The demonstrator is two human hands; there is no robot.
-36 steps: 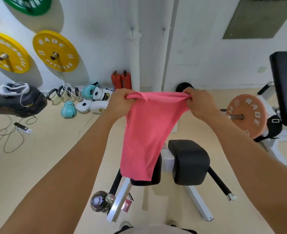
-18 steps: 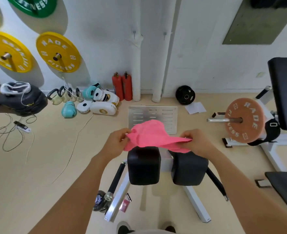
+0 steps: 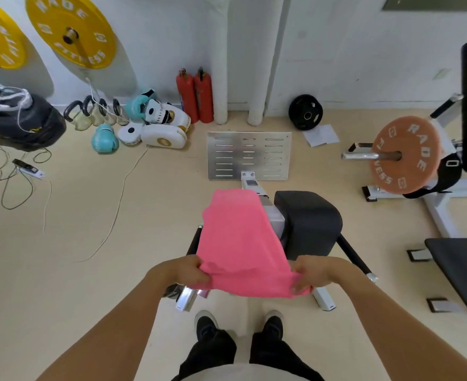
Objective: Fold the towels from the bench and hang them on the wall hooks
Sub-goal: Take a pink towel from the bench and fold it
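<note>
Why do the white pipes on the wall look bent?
In the head view, the wide-angle lens curves straight things near the edges: the white wall pipes lean, and the yellow round weight plate looks stretched. The middle stays fairly sharp; the pink cloth towel looks clear.

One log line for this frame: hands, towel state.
left hand: grips pink towel near edge | right hand: grips same edge | towel spread over black pad | not hung

We see the left hand (image 3: 184, 272) and right hand (image 3: 313, 273) each pinching a near corner of a pink towel (image 3: 240, 243), which spreads forward over one black pad of the tabletop (image 3: 308, 221). Two red fire extinguishers (image 3: 195, 97) stand against the wall behind, and black shoes (image 3: 207, 324) show below.
</note>
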